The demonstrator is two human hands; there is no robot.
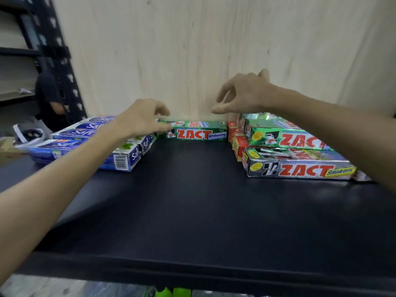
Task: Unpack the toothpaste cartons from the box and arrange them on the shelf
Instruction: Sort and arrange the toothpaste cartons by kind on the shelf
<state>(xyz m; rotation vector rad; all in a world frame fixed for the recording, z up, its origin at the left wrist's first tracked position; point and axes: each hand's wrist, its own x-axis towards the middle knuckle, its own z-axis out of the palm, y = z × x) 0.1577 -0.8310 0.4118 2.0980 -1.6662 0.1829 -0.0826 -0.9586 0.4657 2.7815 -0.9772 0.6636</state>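
A green Zact Whitening carton lies on its long side against the back wall of the black shelf. My left hand hovers at its left end with loosely curled fingers, fingertips at the carton's corner, holding nothing. My right hand floats above the carton's right end, fingers spread and relaxed, empty. Several blue Safi cartons lie in a row on the left. On the right a green Zact carton rests on a silver Zact Smokers carton, with red cartons behind them.
A pale plywood panel closes the shelf's back. A black perforated upright stands at the left, with a person in dark clothes and a white bag beyond it. Green items show below the shelf's front edge.
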